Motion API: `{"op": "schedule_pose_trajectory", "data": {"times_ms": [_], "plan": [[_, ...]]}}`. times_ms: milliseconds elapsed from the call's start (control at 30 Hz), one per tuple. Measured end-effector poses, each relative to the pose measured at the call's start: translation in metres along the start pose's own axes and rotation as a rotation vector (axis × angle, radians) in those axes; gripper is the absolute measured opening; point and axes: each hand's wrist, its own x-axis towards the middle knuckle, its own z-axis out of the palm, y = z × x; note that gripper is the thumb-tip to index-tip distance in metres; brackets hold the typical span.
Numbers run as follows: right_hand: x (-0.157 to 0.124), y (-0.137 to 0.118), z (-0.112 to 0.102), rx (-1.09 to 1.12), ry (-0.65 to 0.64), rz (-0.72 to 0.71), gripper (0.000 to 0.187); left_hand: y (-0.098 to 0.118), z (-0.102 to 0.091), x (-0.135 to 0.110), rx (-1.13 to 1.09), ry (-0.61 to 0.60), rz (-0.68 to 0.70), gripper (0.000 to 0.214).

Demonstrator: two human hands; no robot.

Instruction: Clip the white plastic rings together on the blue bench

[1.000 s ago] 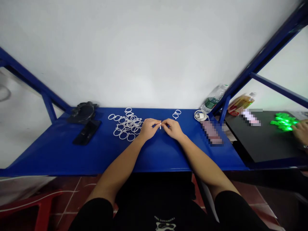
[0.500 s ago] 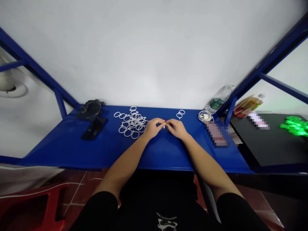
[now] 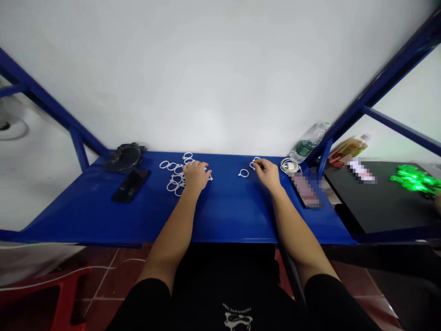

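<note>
A heap of white plastic rings [image 3: 175, 177] lies on the blue table [image 3: 220, 216] at the back left of centre. My left hand [image 3: 195, 177] rests on the right side of that heap, fingers curled down over the rings. One single white ring [image 3: 243, 173] lies alone on the table between my hands. My right hand [image 3: 267, 173] is at the back right, with its fingertips on a small pair of rings [image 3: 254, 162]. Whether either hand grips a ring is hidden by the fingers.
A black phone [image 3: 130, 185] and a dark object [image 3: 124, 156] lie at the left. A coiled white cable [image 3: 288, 165], a plastic bottle [image 3: 308, 142] and a blurred flat item [image 3: 306, 189] sit at the right. Green glowing pieces [image 3: 413, 178] lie on a black table beyond.
My hands were pinched together on one small white piece at the centre. They have parted: the left went to the ring heap, the right to the small pair, and a single ring lies between.
</note>
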Motion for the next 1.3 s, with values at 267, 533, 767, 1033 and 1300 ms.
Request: {"op": "schedule_pose_trajectory", "data": {"times_ms": [267, 533, 767, 1033, 1300], "plan": [[-0.012, -0.037, 0.029, -0.194, -0.530, -0.081, 0.025, 0.001, -0.006, 0.000, 0.120, -0.205, -0.081, 0.029], [-0.010, -0.027, 0.032, -0.152, -0.332, 0.113, 0.043, 0.025, 0.000, -0.005, -0.141, 0.111, 0.150, 0.017], [-0.017, -0.036, 0.043, 0.568, -0.276, 0.127, 0.047, 0.052, 0.013, -0.022, -0.443, 0.164, 0.514, 0.014], [-0.016, -0.037, 0.045, 0.807, -0.243, 0.211, 0.042, 0.054, 0.013, -0.024, -0.468, 0.088, 0.605, 0.012], [-0.021, -0.048, 0.034, 0.575, -0.255, 0.042, 0.028, 0.054, 0.013, -0.024, -0.414, 0.034, 0.498, 0.009]]}}
